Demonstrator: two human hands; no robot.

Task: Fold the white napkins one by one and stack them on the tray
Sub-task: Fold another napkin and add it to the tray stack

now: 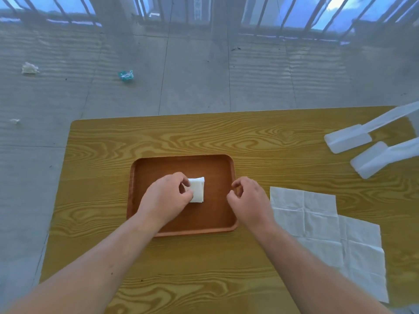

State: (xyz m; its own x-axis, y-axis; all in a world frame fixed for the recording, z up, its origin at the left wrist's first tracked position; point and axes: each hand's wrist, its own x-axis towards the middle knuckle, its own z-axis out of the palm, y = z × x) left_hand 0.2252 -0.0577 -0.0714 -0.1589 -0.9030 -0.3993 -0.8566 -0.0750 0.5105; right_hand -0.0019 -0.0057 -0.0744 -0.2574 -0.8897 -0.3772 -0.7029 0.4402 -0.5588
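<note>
A brown wooden tray (217, 168) sits in the middle of the wood-grain table. A small folded white napkin (197, 189) lies near the tray's centre. My left hand (166, 197) pinches the napkin's left edge between thumb and fingers. My right hand (248, 197) hovers over the tray's right rim, fingers curled with a small gap, holding nothing. Unfolded white napkins (326, 232) lie flat and overlapping on the table to the right of the tray.
Two white plastic objects (362, 147) with long handles lie at the table's far right corner. The table's far edge (204, 115) drops to a grey tiled floor with scraps of litter (125, 75). Railings stand at the back.
</note>
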